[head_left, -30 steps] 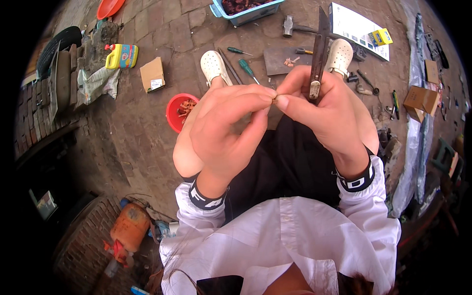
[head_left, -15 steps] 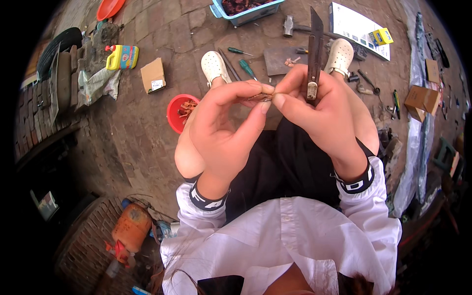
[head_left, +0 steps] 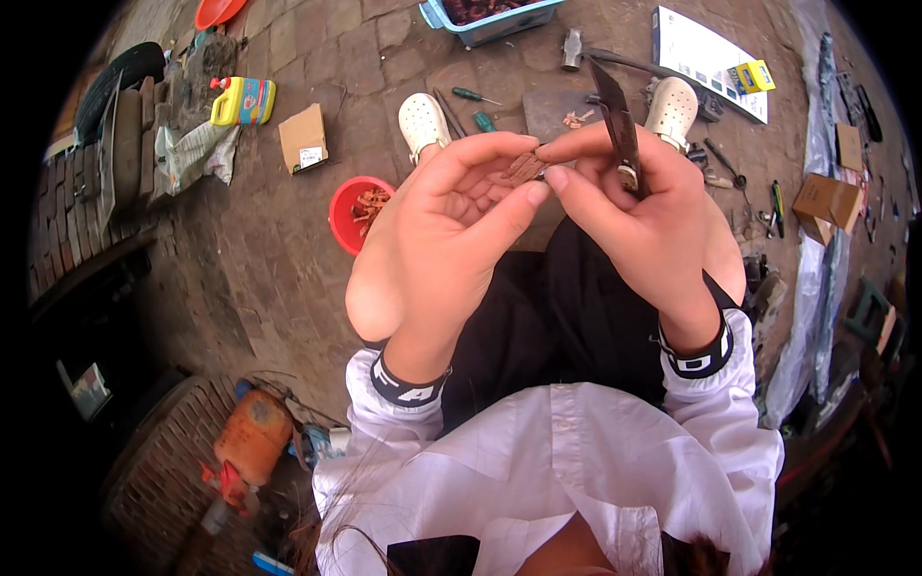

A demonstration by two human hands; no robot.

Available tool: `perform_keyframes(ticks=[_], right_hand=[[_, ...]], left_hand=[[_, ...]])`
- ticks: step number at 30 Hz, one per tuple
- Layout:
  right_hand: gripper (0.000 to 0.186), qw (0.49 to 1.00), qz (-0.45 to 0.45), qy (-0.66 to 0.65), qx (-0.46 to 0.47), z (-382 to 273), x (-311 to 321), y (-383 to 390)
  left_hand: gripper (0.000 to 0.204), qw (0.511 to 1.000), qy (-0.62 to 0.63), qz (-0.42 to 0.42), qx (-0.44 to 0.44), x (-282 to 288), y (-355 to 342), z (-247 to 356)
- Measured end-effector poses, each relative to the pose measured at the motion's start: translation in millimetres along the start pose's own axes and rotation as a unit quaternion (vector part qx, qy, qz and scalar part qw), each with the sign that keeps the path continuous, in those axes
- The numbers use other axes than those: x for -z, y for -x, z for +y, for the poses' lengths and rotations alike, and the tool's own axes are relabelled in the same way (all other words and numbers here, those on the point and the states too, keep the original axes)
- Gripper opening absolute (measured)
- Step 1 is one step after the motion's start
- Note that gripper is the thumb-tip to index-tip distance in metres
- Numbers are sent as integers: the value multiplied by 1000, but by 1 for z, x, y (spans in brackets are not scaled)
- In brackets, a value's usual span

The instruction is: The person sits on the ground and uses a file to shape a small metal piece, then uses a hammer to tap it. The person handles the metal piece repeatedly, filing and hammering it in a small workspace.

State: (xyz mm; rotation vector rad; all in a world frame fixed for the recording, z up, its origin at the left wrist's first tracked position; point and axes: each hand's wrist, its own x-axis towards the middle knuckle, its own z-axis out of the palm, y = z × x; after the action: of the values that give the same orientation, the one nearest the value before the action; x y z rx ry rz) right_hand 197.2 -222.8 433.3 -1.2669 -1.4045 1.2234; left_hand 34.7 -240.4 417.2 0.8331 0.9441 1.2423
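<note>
A: Start at the left; what lies there?

B: A yellow jug (head_left: 242,100) on the brick paving (head_left: 259,240), a small cardboard box (head_left: 303,138) beside it, then a red bowl (head_left: 357,209) with reddish-brown scraps in it; all well apart from the hands.

A: And the left hand?

B: The left hand (head_left: 437,245) is raised over the lap, palm turned up toward the camera; its fingers curl inward and the thumb and fingertips pinch a small piece (head_left: 523,169) between them.

A: What does that piece look like?

B: Small, flat and reddish-brown, with a rough, ridged surface, rather like a chip of bark or wood; only its upper part shows, the rest being hidden by the fingertips; it sits high in the middle of the view, just between the two hands, over the black trousers (head_left: 552,326).

A: The right hand?

B: The right hand (head_left: 639,216) meets the left at the piece; its forefinger and thumb touch it, while the other fingers are clenched around a dark knife (head_left: 615,120), whose blade stands upward and leans slightly left; the handle is hidden in the fist.

A: Farther right?

B: A white clog (head_left: 671,104) beyond the knuckles; a brown carton (head_left: 824,204) near the plastic sheet (head_left: 807,317).
</note>
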Motion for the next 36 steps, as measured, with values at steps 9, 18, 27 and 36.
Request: perform_keyframes(ticks=[9, 18, 27, 36], right_hand=[[17, 980, -11, -157, -121, 6, 1, -4], [18, 989, -17, -130, -69, 19, -4, -3], [19, 981, -51, -167, -82, 11, -5, -5], [17, 980, -33, -186, -60, 17, -7, -9]], left_hand=[[29, 999, 42, 19, 14, 5, -2, 2], [23, 996, 66, 42, 41, 8, -3, 1], [22, 983, 157, -25, 93, 18, -2, -3], [23, 996, 86, 5, 26, 2, -1, -3]])
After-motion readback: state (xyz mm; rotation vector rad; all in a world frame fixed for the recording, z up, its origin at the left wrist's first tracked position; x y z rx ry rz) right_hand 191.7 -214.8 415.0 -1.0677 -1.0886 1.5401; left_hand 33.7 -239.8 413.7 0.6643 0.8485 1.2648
